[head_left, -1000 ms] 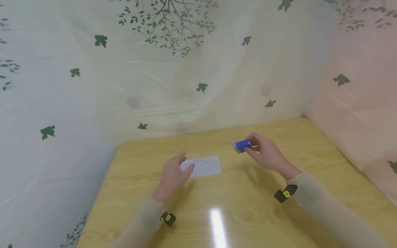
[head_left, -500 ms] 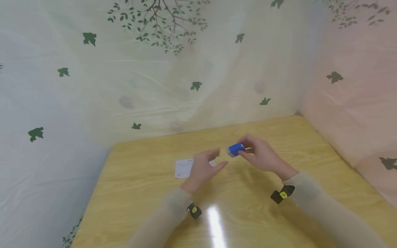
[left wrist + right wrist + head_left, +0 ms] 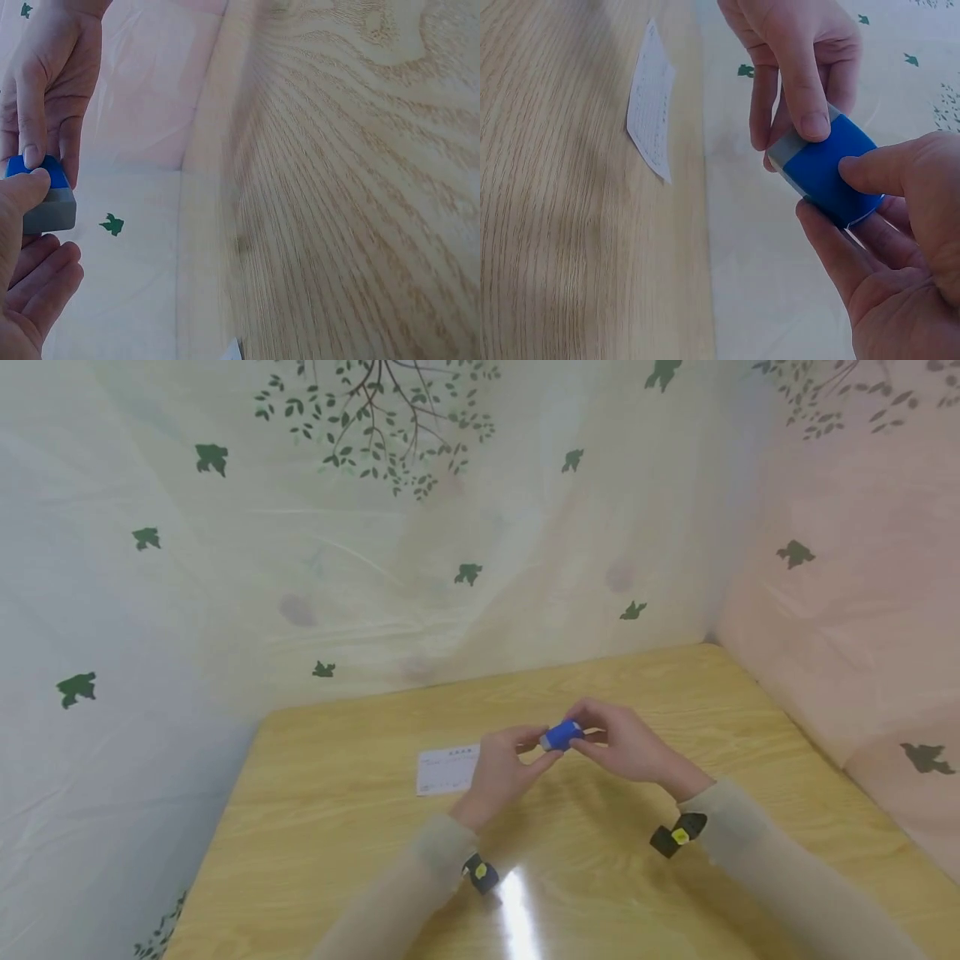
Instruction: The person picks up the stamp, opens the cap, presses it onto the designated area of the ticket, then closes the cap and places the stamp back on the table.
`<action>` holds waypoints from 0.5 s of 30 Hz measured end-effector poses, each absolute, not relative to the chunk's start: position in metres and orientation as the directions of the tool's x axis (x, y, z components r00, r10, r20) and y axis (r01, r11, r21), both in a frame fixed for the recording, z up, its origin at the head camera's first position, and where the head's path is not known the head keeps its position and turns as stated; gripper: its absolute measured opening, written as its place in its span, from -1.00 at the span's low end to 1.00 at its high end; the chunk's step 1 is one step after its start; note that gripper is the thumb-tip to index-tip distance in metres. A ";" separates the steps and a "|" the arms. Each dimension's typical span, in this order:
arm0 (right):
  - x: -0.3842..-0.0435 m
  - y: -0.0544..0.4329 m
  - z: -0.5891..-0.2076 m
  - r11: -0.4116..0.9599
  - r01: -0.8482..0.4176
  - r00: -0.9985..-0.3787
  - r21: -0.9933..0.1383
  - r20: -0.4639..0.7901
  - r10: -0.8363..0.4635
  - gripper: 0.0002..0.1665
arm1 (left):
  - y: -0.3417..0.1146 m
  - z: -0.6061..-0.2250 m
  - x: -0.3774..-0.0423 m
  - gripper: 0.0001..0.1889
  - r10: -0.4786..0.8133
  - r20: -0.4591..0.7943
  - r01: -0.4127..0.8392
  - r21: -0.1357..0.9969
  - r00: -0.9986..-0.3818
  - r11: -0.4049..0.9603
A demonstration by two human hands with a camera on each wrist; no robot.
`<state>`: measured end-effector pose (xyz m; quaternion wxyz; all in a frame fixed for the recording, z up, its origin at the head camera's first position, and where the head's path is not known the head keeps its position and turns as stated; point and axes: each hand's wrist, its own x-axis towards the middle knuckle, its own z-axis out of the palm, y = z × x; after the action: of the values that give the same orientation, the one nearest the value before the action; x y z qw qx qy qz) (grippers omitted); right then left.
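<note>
Above the table, both hands meet at a small blue block with a grey end [image 3: 561, 736]; its exact kind is not clear. My right hand [image 3: 626, 745] pinches the blue part, thumb on top and fingers beneath in the right wrist view. From the other side, my left hand [image 3: 501, 770] takes the grey end, its thumb [image 3: 814, 124] pressed on the top where grey meets blue. The left wrist view shows the block [image 3: 49, 212] at its left edge, between the two hands. A white printed paper slip [image 3: 444, 772] lies on the table, partly covered by the left hand in the head view.
The wooden table [image 3: 337, 843] reaches back to a pale curtain [image 3: 360, 585] printed with leaves and birds. A pinkish curtain [image 3: 862, 652] stands along the right side. Light reflects off the tabletop near the front.
My left hand has moved right, away from over the paper slip, and has taken hold of the block's grey end. The right hand has brought the block slightly left and lower, still holding it.
</note>
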<state>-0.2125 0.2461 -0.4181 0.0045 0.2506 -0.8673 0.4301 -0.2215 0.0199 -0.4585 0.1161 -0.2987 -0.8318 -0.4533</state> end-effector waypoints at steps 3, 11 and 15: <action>-0.213 0.246 -0.420 0.499 -0.441 -0.870 -0.746 0.219 -0.442 -0.71 | 0.019 -0.457 -0.219 -0.75 0.395 0.443 0.588 0.687 -0.805 0.428; -0.212 0.245 -0.420 0.501 -0.444 -0.867 -0.743 0.216 -0.448 -0.73 | 0.017 -0.455 -0.216 -0.78 0.401 0.438 0.589 0.679 -0.804 0.439; -0.211 0.247 -0.418 0.511 -0.452 -0.867 -0.731 0.224 -0.446 -0.73 | 0.019 -0.455 -0.218 -0.78 0.406 0.420 0.574 0.702 -0.812 0.422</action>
<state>-0.2109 0.2469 -0.4184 0.0033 0.2581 -0.8692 0.4217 -0.2179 0.0188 -0.4552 0.0931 -0.2921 -0.8381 -0.4512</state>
